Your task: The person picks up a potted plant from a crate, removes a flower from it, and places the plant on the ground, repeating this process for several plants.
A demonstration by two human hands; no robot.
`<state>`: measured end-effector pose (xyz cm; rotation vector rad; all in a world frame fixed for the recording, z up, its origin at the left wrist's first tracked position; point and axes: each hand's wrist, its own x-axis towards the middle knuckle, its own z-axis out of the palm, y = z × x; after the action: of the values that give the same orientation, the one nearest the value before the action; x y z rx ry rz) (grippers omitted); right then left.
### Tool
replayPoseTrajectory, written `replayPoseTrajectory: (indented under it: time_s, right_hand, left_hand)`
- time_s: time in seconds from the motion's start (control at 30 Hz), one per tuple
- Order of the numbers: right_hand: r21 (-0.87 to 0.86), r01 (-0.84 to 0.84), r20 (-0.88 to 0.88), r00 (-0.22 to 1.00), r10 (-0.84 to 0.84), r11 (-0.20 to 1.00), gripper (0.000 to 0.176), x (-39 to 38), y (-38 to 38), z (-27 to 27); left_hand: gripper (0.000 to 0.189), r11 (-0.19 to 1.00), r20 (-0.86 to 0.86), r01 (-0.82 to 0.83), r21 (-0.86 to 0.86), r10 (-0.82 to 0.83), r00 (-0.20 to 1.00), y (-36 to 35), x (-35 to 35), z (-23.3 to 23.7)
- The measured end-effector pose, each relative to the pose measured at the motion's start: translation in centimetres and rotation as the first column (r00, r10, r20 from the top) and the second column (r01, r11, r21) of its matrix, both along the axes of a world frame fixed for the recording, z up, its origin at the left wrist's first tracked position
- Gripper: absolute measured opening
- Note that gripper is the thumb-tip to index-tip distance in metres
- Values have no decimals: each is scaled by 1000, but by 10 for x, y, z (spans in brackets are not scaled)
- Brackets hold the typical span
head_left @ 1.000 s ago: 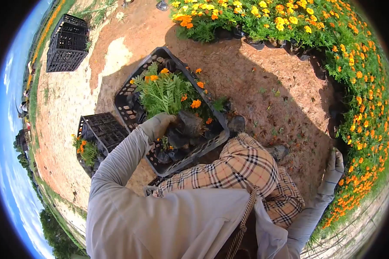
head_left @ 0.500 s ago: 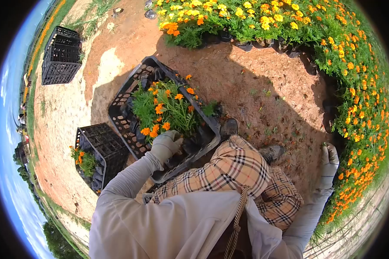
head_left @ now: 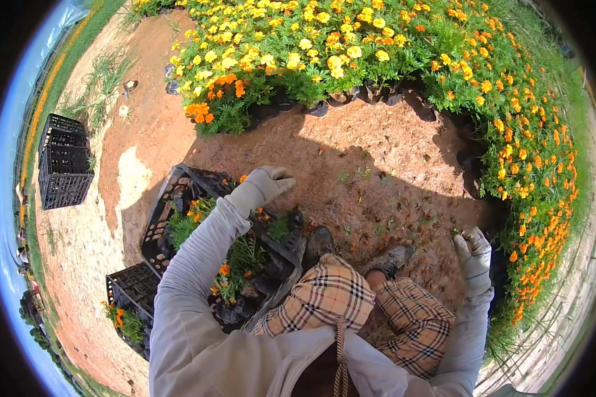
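Note:
My left hand (head_left: pixel 266 183), in a grey glove, hovers above the far rim of a black plastic crate (head_left: pixel 163 206) and holds nothing, fingers loosely spread. The crate holds marigold plants (head_left: pixel 240 259) in black pots, with orange blooms. My right hand (head_left: pixel 473 250), also gloved, is stretched out to the right near the black pots at the edge of the marigold bed (head_left: pixel 530 178); its fingers look apart and nothing shows in it. My plaid trousers and shoes (head_left: pixel 321 241) are below, on bare reddish soil.
Dense yellow and orange marigolds (head_left: pixel 311 53) in pots ring the bare soil at the top and right. A second black crate (head_left: pixel 131 291) with a few plants sits at lower left. A stack of black crates (head_left: pixel 61 162) stands at far left on sandy ground.
My left hand has let go of the plants in the crate and risen past its far rim. The view has tilted towards the flower bed. My right hand stays near the right-hand pots.

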<state>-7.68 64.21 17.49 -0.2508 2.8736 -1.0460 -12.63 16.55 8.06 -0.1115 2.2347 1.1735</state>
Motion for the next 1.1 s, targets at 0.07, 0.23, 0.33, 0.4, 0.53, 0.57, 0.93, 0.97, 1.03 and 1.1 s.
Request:
replayPoseTrajectory:
  time_s: [0.07,0.23,0.33,0.4,0.53,0.57,0.93,0.97,1.03,1.1]
  right_hand:
    - [-10,-16,11,1000,16,1000,14,-5,1,2]
    - [-107,32,72,997,-25,994,18,-22,0,10]
    - [-72,30,86,996,-24,997,20,-37,-3,14]
    - [-36,14,79,997,-11,999,21,-44,-1,9]
    - [-29,69,130,989,-65,997,21,-51,9,-6]
    - [-32,78,140,987,-73,996,21,-54,11,-8]
    - [-48,110,203,974,-98,993,23,-64,6,-18]
    - [-31,92,183,979,-84,995,23,-64,8,-20]
    - [-13,92,175,981,-89,996,23,-63,8,-18]
    - [-16,124,200,973,-118,992,24,-63,5,-13]
  left_hand:
    - [36,956,-208,-30,-291,-33,978,9,-66,-40]
    - [54,769,-182,-176,-614,79,980,10,-185,-142]
    - [67,705,-298,-456,-544,345,890,26,-220,-173]
    - [69,822,-332,-556,-127,493,804,31,-240,-217]
    - [61,828,-441,-557,63,524,728,37,-268,-261]
    - [58,825,-511,-548,-138,414,753,35,-274,-257]
    - [72,760,-268,-329,-561,210,940,105,-309,-185]
    - [71,752,-259,-326,-572,211,942,113,-312,-187]
    - [69,760,-238,-352,-546,263,935,127,-319,-196]
    - [71,760,-263,-372,-532,270,926,128,-317,-207]
